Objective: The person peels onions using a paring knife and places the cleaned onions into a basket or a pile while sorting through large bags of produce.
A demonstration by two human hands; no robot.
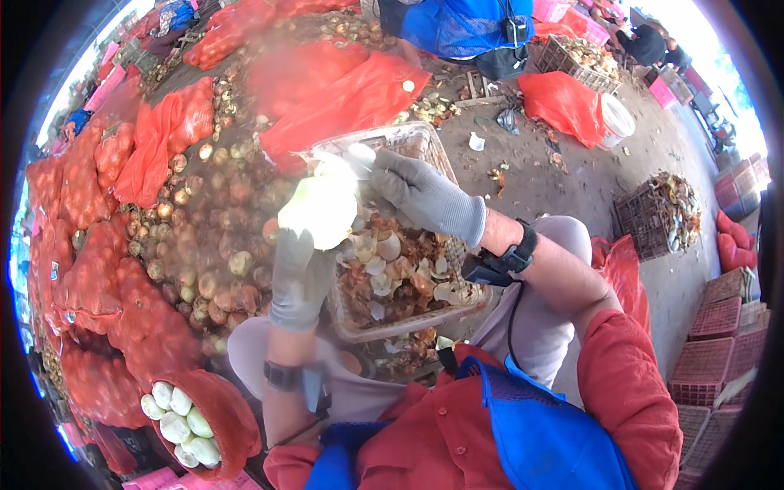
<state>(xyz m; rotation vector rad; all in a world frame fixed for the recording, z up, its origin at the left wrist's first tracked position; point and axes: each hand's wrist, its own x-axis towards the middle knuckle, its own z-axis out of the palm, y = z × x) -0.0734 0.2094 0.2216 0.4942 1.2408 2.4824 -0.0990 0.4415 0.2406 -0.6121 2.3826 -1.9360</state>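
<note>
My left hand, in a grey glove, is closed around the underside of a large pale onion, which glare washes out. My right hand, gloved too, is closed at the onion's upper right. A pale, shiny thing shows at its fingers, too bright and blurred to name. Below both hands stands a plastic crate, holding brown and white onion skins.
Loose onions pile up on my left, beside full red mesh sacks. A red container of peeled onions is at lower left. A crate of skins, a white bucket and stacked crates stand on the right.
</note>
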